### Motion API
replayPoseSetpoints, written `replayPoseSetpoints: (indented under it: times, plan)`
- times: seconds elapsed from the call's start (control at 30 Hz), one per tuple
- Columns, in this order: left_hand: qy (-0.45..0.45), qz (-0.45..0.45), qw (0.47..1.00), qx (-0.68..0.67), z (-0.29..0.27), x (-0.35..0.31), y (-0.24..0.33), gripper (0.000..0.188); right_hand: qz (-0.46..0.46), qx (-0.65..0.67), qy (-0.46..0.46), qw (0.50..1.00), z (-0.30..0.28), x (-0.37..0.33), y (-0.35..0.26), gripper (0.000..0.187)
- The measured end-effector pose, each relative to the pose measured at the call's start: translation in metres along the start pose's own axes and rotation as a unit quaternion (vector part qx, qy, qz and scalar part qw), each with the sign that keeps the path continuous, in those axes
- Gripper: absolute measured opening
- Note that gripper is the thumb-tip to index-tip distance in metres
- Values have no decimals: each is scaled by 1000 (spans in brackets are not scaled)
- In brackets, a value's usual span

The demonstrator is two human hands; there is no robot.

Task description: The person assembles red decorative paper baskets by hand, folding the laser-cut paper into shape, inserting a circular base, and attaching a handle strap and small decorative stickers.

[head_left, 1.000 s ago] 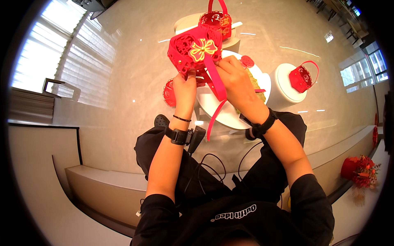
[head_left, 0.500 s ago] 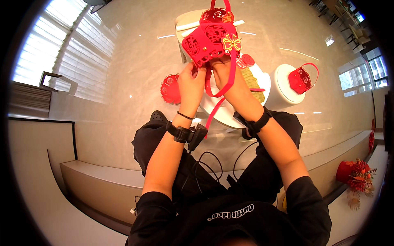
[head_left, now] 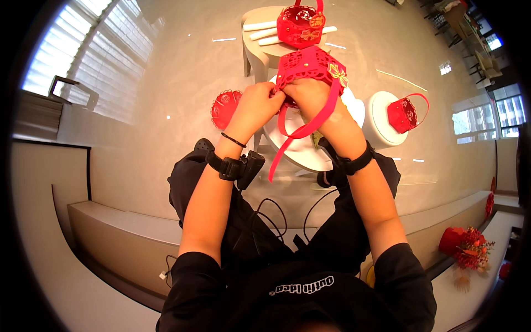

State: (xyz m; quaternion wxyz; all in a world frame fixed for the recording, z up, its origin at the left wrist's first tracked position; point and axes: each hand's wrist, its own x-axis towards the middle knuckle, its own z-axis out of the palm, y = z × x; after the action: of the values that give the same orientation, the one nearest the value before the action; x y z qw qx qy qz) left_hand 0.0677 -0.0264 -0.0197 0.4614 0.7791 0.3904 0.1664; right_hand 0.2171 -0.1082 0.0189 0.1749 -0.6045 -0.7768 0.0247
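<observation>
A red felt basket [head_left: 310, 62] with cut-out patterns and a gold-edged bow on its side is held up between my hands. My left hand [head_left: 261, 104] has its fingers closed at the basket's near left edge, thumb and forefinger pinched together. Against the near side rests my right hand [head_left: 311, 95], curled around the edge, with its fingertips hidden by the felt. A long red strap [head_left: 310, 128] loops down from the basket past my right wrist, its loose end hanging between my forearms. Below stands a white round table [head_left: 301, 154].
On a far stool [head_left: 251, 15], another red basket [head_left: 298, 34] stands beside white rods [head_left: 269, 36]. A third red basket [head_left: 402, 114] sits on a white round stool [head_left: 377, 131] to the right. A scalloped red piece [head_left: 225, 109] lies left of my hands. Red flowers [head_left: 470, 246] are at lower right.
The basket in my hands has come nearer and to the right, tilting so more of its patterned panel faces up. The far basket now shows almost whole behind it.
</observation>
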Motion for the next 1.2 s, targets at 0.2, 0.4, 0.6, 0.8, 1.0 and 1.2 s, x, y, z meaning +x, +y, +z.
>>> replayPoseSetpoints:
  times: [0.2, 0.4, 0.6, 0.8, 1.0, 1.2]
  plan:
    - [-30, -24, 996, -86, -3, -2, -1, 30, -21, 23, -21, 999, -9, -2, 0, 15]
    - [-28, -17, 997, -76, -1, -2, -10, 32, -47, 31, -16, 998, -12, -4, -3, 15]
    - [-26, -3, 998, -57, 0, -4, -13, 32, -58, 15, -34, 998, -12, -3, -5, 13]
    - [-16, 17, 1000, -20, 0, -7, -10, 31, -68, -1, -31, 997, -10, -3, -5, 9]
    - [-26, -3, 1000, -14, -4, -12, -3, 31, -69, -11, -27, 997, -8, -6, -4, 8]
    - [-43, -19, 999, -16, -6, -15, 2, 32, -74, -1, -32, 997, -10, -7, -8, 8]
